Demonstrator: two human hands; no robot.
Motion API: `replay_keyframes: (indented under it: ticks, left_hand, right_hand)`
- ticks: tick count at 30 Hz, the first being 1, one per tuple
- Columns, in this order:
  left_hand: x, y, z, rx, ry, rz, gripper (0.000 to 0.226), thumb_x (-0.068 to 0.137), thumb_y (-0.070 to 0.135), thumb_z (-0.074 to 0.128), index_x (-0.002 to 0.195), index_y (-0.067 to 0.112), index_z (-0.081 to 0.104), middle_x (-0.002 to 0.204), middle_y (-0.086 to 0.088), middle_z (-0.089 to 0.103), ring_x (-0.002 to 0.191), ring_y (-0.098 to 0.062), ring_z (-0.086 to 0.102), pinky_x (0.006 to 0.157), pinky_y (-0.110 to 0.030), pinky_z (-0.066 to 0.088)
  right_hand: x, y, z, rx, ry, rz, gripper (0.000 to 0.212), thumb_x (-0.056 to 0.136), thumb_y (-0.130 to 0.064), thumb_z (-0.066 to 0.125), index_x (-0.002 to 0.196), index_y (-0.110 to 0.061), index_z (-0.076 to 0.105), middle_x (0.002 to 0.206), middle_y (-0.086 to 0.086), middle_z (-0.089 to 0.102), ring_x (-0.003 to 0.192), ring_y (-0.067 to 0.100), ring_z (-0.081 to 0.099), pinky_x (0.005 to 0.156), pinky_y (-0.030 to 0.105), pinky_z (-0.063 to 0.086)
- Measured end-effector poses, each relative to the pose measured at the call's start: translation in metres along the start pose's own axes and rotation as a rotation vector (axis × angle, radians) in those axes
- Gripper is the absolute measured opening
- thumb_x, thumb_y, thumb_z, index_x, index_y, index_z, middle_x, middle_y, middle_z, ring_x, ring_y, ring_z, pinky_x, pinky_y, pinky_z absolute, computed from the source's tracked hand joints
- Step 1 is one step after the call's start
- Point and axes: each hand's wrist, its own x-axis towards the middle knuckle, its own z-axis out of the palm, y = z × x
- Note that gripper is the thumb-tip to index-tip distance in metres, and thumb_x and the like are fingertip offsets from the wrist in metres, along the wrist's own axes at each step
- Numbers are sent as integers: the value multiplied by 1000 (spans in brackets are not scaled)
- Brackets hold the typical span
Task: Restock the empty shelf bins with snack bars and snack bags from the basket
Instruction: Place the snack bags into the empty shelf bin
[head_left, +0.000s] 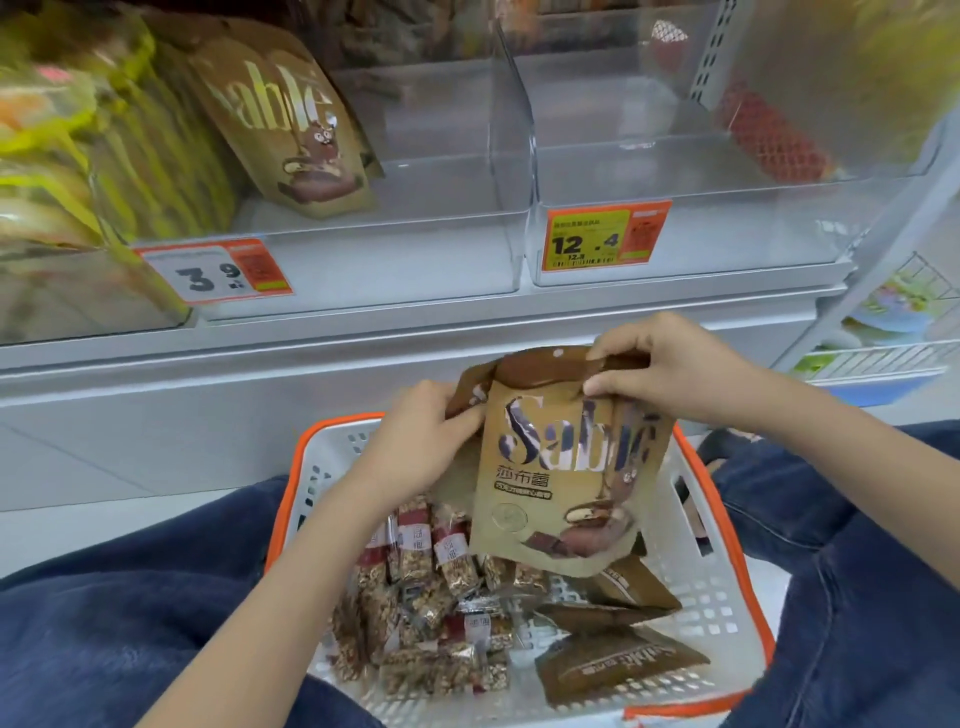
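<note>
Left hand (421, 441) and right hand (670, 371) grip upright snack bags (566, 467), seemingly two

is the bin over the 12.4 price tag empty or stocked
Empty: the clear bin above the 12.4 tag shows only bare floor; red packaging shows behind it.

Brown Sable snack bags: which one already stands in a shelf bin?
The brown Sable bag leaning in the clear bin above the 3.9 tag; the others are held or in the basket.

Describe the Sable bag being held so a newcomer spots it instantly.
Start at the orange-rimmed white basket between the knees. Above it, the left hand and right hand hold one tan Sable bag upright; the other bags in the basket lie flat.
</note>
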Motion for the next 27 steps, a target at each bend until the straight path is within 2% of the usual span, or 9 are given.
replay_keyframes:
  ticks: [4,7,8,10,12,16,21,25,27]
  left_hand:
    - [-5,4,-13,37,260,-36,56,95,41,49,69,-7,60,65,-24,61,59,-34,54,56,-30,36]
    - [-15,10,-14,151,331,59,34,98,31,45,86,12,71,53,-7,55,51,-21,48,51,-24,32]
    - [-20,13,-8,256,311,112,27,98,25,44,114,27,66,67,-3,64,59,-21,56,51,-25,35]
    - [-29,15,12,383,309,154,50,97,16,44,142,36,32,120,-6,65,95,-28,65,68,-32,49]
    - [-32,10,35,519,276,211,63,88,6,52,143,30,31,135,-6,56,109,-26,63,68,-37,57]
    - [-29,13,56,631,283,336,58,79,22,45,137,17,49,122,-3,65,95,-16,69,45,-23,50]
    - [-29,7,62,572,258,393,58,85,27,35,141,14,35,134,-8,56,117,-22,59,67,-29,59]
    - [-27,3,61,599,131,348,51,97,38,28,136,11,48,130,-8,59,118,-21,58,71,-31,60]
    - [-33,12,46,601,109,316,74,93,64,7,140,19,45,138,-2,53,126,-14,51,82,-29,56]
  right_hand:
    - [-2,11,12,-93,288,90,21,87,-23,66,68,-18,57,65,-4,63,68,14,58,63,31,43]
    - [-5,5,20,-31,274,233,27,90,-23,62,68,-21,48,68,0,63,67,18,58,58,27,42]
    - [-4,1,23,7,233,267,25,92,-23,60,70,-22,47,70,1,61,67,20,57,57,27,42]
    - [0,-12,31,301,177,341,9,96,-20,53,88,-14,54,81,9,64,71,25,62,58,35,53]
    - [1,-28,36,695,133,401,15,99,-16,47,107,-6,53,88,12,66,70,23,67,57,34,59]
    - [-3,-38,41,808,97,417,22,101,-22,44,105,-9,60,80,6,66,61,13,65,49,28,54]
    - [-3,-38,47,824,97,450,29,95,-38,51,92,-13,64,71,5,68,66,17,66,54,28,54]
    - [-2,-34,55,774,107,456,8,90,-17,63,87,-10,64,60,2,65,51,10,62,44,20,47]
    - [1,-33,56,698,90,418,9,93,-13,58,94,-8,66,68,14,69,55,17,62,47,25,49]
